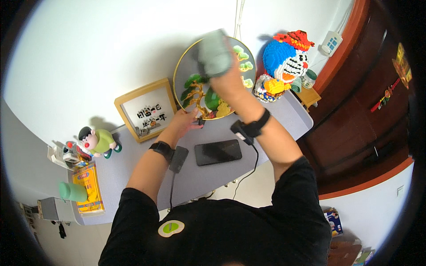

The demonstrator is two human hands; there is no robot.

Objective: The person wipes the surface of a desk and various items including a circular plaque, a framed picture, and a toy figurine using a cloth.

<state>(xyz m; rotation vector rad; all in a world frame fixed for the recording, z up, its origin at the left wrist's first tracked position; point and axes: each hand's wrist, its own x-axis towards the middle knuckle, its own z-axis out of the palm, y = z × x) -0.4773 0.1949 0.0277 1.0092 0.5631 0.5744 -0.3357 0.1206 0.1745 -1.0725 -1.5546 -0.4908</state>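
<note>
A round ornament [185, 66] with a thin gold rim stands upright at the back of the table, against the wall. Its grey face carries a golden tree with green foliage, a green gourd and pale green leaves. My left hand [184, 122] grips its lower left rim, by a small black foot [201, 121]. In my right hand [228, 82] is a grey-green cloth [214, 54], held over the upper part of the ornament's face. Cloth and fingers are smeared by motion, and they hide part of the face.
Left of the ornament leans a wooden picture frame [128, 123], with a cartoon figurine [104, 141] beyond it. A brick-built figure [284, 62] stands on the right. A black phone [218, 152] lies in front. At far left are a green bottle [73, 192] and a yellow packet [91, 177].
</note>
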